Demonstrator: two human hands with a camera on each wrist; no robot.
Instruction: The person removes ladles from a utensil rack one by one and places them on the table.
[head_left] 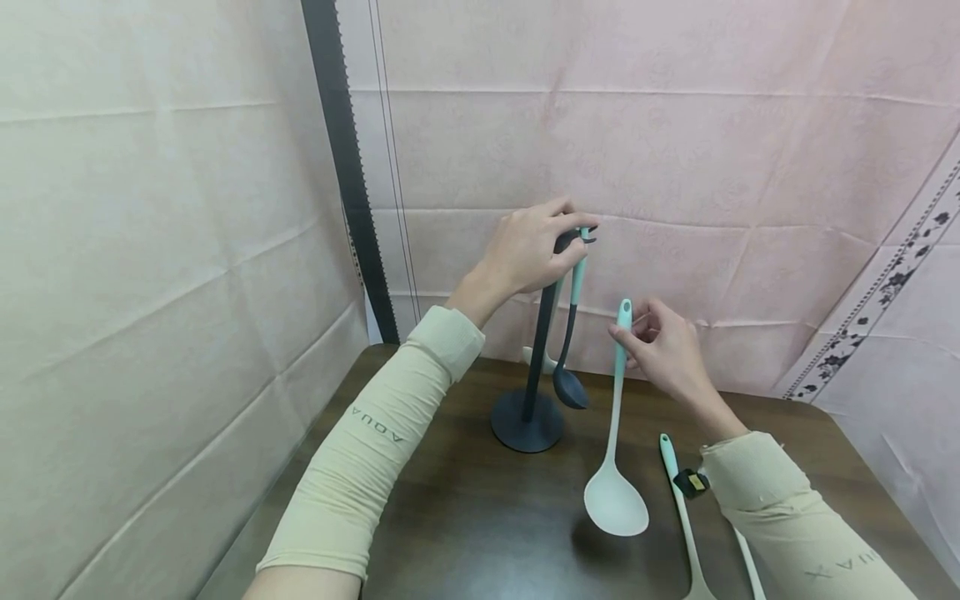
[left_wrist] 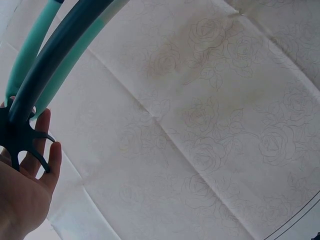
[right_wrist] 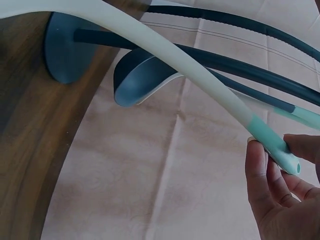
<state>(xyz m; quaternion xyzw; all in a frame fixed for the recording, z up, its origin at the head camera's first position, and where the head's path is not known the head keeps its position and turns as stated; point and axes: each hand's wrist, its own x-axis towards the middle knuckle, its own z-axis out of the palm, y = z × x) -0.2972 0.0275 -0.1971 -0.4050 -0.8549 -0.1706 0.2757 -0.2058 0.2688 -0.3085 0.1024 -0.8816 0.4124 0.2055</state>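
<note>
Pink cloth (head_left: 637,150): hangs creased beyond the left hand (head_left: 531,243) and the right hand (head_left: 666,343).
Dark wooden worktop (head_left: 465,517): spreads below both hands.
Pale sleeves (head_left: 390,425): cover the forearms behind the hands.
Dark stand (head_left: 536,383): its round base rests on the worktop below the left hand; its hooked top sits within that hand's grasp.
White ladle (head_left: 617,500): hangs bowl down from the right hand, held by its mint handle end, apart from the stand.
Dark ladle (head_left: 570,388): hangs on the stand, its mint handle just beside the left hand's fingers, its bowl below.
Pale utensil (head_left: 550,364): also hangs there, partly hidden behind the post below the left hand.
Lying utensils (head_left: 684,517): two, on the worktop nearer the wearer than the right hand, one partly under its sleeve.
Left fingers: bent around the hooks.
Right thumb and fingers: pinch the mint handle.
</note>
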